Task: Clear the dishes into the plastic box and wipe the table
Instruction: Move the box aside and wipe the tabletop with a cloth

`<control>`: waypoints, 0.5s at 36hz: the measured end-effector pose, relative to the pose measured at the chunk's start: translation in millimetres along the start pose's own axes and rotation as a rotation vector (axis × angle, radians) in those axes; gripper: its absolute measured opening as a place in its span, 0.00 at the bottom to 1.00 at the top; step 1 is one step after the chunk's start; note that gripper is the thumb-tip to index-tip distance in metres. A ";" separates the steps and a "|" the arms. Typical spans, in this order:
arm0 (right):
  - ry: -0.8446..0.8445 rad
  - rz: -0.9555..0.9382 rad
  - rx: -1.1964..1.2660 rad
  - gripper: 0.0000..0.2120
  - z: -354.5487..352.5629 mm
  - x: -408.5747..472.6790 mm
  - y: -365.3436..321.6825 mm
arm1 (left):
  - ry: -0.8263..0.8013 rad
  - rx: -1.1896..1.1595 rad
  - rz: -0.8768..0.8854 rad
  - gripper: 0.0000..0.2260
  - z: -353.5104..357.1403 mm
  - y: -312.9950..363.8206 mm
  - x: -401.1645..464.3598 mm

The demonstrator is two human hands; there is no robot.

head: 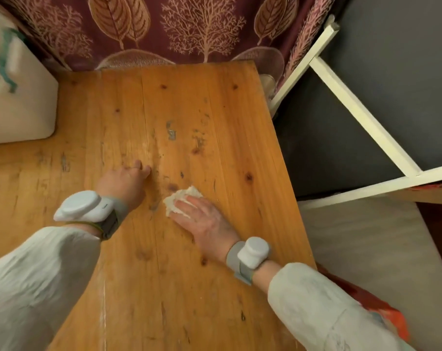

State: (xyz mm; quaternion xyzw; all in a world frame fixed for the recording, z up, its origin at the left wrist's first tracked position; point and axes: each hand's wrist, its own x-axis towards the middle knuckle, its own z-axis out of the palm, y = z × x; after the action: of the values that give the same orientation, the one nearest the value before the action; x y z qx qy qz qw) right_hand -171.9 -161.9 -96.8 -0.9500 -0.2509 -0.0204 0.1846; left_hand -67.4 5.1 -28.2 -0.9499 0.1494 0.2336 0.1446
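Observation:
A crumpled white tissue [175,198] lies on the wooden table [215,110] near its middle. My right hand [202,219] presses flat on the tissue, with straight fingers over it. My left hand [125,182] rests on the table just left of it, fingertips touching the wood and holding nothing. The white plastic box [20,97] stands on the table at the far left; its inside is blurred. The table surface shows dark scuffs and stains beyond the hands.
A dark red patterned curtain [177,29] hangs behind the table's far edge. To the right of the table's edge stands a white frame [361,117] against a dark surface, with a pale cushion [366,244] below it.

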 end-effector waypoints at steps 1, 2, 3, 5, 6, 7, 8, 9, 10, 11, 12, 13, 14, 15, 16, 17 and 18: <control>-0.014 -0.025 -0.023 0.24 -2.1 -4.8 5.2 | -0.004 -0.003 -0.003 0.21 1.8 2.3 -4.1; -0.009 -0.035 -0.049 0.25 -5.6 -7.6 12.6 | -0.003 -0.003 -0.004 0.21 3.5 4.9 -8.2; 0.003 -0.013 -0.047 0.25 -9.5 -9.8 21.9 | 0.002 0.002 -0.004 0.21 5.7 8.3 -12.2; 0.086 0.107 -0.015 0.23 -16.2 -11.7 45.4 | 0.015 0.006 -0.004 0.19 7.9 14.7 -19.4; 0.137 0.198 -0.009 0.23 -20.1 -14.9 58.1 | 0.015 0.000 -0.004 0.18 9.7 17.7 -23.2; 0.172 0.301 -0.023 0.23 -27.2 -18.9 70.3 | 0.009 -0.011 -0.008 0.18 11.0 20.5 -26.4; 0.185 0.415 -0.050 0.24 -35.3 -24.7 81.0 | 0.006 -0.028 -0.012 0.18 13.7 23.3 -29.3; 0.175 0.531 -0.073 0.25 -43.0 -31.8 89.5 | 0.005 -0.038 -0.012 0.18 16.9 25.1 -30.5; 0.147 0.636 -0.090 0.26 -49.5 -41.3 91.9 | 0.007 -0.046 -0.011 0.18 21.3 27.2 -32.4; 0.122 0.698 -0.101 0.26 -53.3 -45.6 92.7 | 0.011 -0.056 -0.011 0.18 23.7 26.8 -30.2; 0.094 0.728 -0.099 0.27 -54.0 -56.7 88.1 | 0.008 -0.077 -0.002 0.18 27.0 29.2 -32.5; 0.072 0.723 -0.102 0.28 -52.3 -68.6 79.2 | 0.010 -0.093 0.011 0.17 31.2 33.2 -35.0; 0.067 0.679 -0.108 0.28 -47.0 -74.0 70.7 | 0.030 -0.104 0.014 0.17 33.0 33.5 -34.1; 0.074 0.621 -0.118 0.27 -41.6 -86.3 58.3 | 0.051 -0.106 0.020 0.16 36.9 38.0 -37.4; 0.086 0.549 -0.111 0.26 -35.7 -95.9 45.2 | 0.070 -0.105 0.023 0.16 38.5 41.3 -38.8; 0.092 0.465 -0.091 0.24 -28.7 -107.6 30.4 | 0.081 -0.105 0.028 0.16 40.9 45.9 -40.9; 0.094 0.362 -0.074 0.23 -21.7 -117.9 15.1 | 0.084 -0.105 0.027 0.17 42.0 50.6 -43.7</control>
State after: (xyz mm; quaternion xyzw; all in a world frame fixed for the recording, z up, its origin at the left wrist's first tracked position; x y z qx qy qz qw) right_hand -266.3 -237.2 -97.2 -0.9838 -0.0662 -0.0403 0.1618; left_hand -139.0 -17.3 -53.0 -0.9629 0.1557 0.2031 0.0852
